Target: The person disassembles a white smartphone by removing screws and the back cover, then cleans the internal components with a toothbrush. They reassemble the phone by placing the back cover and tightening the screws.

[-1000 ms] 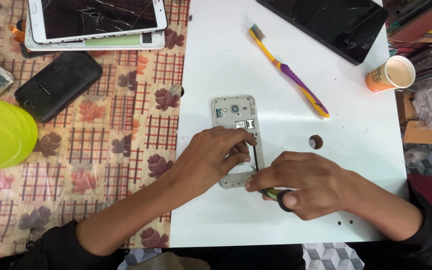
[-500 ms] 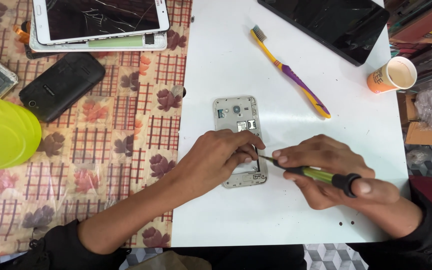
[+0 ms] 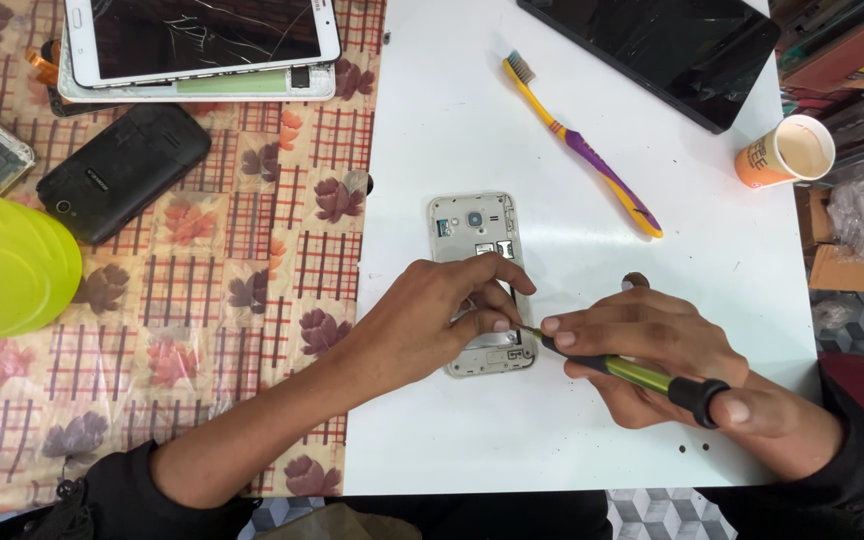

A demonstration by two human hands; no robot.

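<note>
2 bare forearms, left hand (image 3: 432, 320), right hand (image 3: 652, 350) — dark sleeves pushed up, no rings
</note>
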